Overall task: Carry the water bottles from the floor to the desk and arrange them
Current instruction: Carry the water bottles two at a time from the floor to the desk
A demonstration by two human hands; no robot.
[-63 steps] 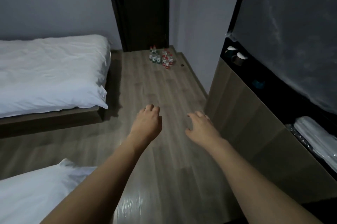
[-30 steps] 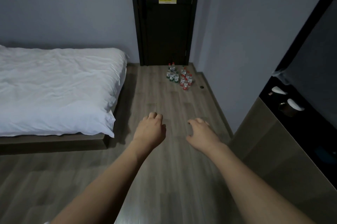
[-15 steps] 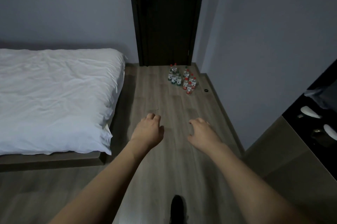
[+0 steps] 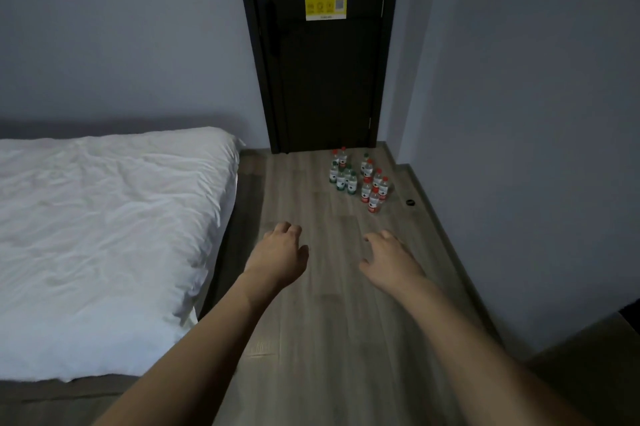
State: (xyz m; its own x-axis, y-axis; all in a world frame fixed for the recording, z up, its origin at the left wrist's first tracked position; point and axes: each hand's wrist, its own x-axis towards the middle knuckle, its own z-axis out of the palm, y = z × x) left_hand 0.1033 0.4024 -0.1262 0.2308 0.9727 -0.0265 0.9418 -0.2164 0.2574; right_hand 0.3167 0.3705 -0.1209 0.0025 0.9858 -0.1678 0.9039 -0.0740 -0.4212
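Several small water bottles (image 4: 358,179) stand upright in a cluster on the wooden floor (image 4: 311,321) near the dark door, some with green labels and caps, others with red. My left hand (image 4: 280,254) and my right hand (image 4: 389,261) are stretched out in front of me, well short of the bottles. Both hands hold nothing and their fingers hang loosely curled. Only a corner of the desk unit (image 4: 588,356) shows at the lower right.
A bed with a white duvet (image 4: 104,235) fills the left side. A dark door (image 4: 325,62) with a yellow Wi-Fi sign closes the far end. A grey wall (image 4: 519,148) runs along the right. A small dark round object (image 4: 410,202) lies on the floor by the bottles.
The view has advanced toward the door and bottles. The desk with its cups has slid out of view on the right. Both hands stay outstretched and empty.
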